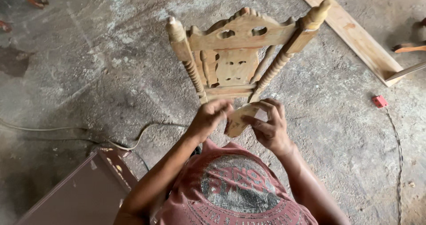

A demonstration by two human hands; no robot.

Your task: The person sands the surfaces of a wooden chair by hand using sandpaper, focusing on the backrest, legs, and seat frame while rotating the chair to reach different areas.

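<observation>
An unfinished carved wooden chair (235, 52) stands in front of me with its back toward me, twisted posts on both sides. Just below the chair back, both my hands hold a small tan piece of sandpaper (238, 118). My left hand (208, 117) pinches its left edge with the fingers bent. My right hand (268, 126) grips its right side, fingers curled over the top. The chair's seat is hidden behind my hands and my red shirt.
The floor is rough grey concrete. A long wooden plank (350, 32) lies at the upper right. A red plug (379, 101) with a cord lies at the right. A pale cable (133, 140) runs at the left, and a brown board (84, 194) is at the lower left.
</observation>
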